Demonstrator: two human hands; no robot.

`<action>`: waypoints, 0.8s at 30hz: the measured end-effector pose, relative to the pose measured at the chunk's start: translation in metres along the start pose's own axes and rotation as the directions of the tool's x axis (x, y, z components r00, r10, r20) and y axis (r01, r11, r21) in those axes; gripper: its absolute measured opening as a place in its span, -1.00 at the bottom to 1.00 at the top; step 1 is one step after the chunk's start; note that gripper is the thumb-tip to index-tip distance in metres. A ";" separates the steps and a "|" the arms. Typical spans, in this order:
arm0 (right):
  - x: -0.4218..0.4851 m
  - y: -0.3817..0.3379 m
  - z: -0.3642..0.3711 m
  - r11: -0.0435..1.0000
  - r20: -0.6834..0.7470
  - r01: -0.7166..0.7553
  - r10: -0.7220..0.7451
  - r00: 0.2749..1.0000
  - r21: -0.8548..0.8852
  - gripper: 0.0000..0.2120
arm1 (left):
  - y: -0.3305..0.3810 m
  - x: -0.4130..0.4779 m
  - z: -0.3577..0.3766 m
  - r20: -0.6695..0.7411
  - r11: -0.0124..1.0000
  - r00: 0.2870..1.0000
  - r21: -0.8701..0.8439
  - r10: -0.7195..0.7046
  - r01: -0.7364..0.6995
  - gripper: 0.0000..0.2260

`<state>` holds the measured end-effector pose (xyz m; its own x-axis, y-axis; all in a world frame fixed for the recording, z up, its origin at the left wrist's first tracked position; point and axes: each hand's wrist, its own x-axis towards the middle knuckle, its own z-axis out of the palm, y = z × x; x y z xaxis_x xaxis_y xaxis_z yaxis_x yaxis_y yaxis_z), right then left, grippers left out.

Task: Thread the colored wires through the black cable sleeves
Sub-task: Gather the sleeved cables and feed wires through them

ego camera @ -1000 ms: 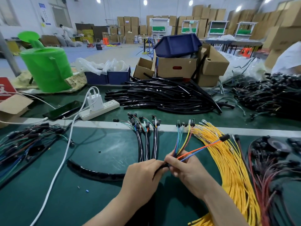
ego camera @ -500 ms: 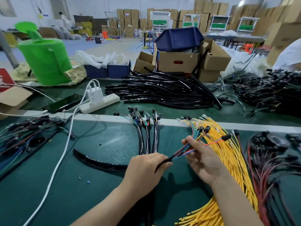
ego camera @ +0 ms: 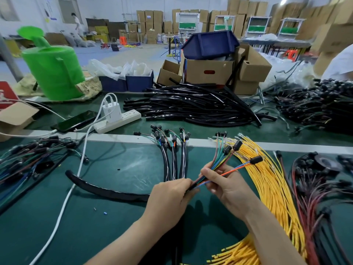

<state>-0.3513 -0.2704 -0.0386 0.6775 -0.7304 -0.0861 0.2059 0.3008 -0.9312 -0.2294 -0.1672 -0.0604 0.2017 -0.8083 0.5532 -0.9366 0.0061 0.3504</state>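
At mid-left of the surface (ego camera: 124, 226), a spare sleeve (ego camera: 107, 191) lay loose and curved, well clear of both hands. Just right of it, three filled sleeves (ego camera: 172, 163) ran away from the person, connectors at the far ends. Next, the left hand (ego camera: 170, 199) gripped the working sleeve (ego camera: 191, 187). Only its mouth showed past the fingertips, facing up-right. The wires (ego camera: 219, 161) entered that mouth and fanned up-right, so bundle axis and sleeve axis looked roughly in line. The right hand (ego camera: 227, 186) pinched the wires just beside the mouth, thumb on top, with the hands nearly touching. The orange wire (ego camera: 235, 169) splayed right of the rest, ending in a black connector (ego camera: 256, 160). The yellow wires (ego camera: 271, 184) lay further right, untouched.

Judgement: the feed line ran up-right to down-left. The right hand was better placed to push, the left to steady the mouth. Depth of insertion: cannot tell, since the left hand hid the sleeve body.
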 end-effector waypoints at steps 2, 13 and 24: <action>0.000 0.000 -0.002 1.000 -0.003 -0.004 0.004 1.000 -0.015 -0.86 | -0.001 -0.001 0.001 0.008 1.000 1.000 0.009 0.003 -0.003 -0.78; 0.004 -0.010 -0.018 0.970 -0.179 0.131 -0.094 0.979 0.207 -0.94 | -0.001 0.001 -0.003 -0.073 0.991 0.989 0.034 -0.127 0.129 -0.62; 0.001 -0.018 -0.029 0.939 -0.256 0.184 -0.109 0.961 0.290 -0.90 | -0.003 0.002 0.000 -0.119 0.992 0.985 0.028 -0.123 0.127 -0.66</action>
<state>-0.3749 -0.2944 -0.0324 0.4476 -0.8913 -0.0722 0.5225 0.3262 -0.7878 -0.2262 -0.1688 -0.0600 0.3476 -0.7271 0.5920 -0.9111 -0.1127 0.3966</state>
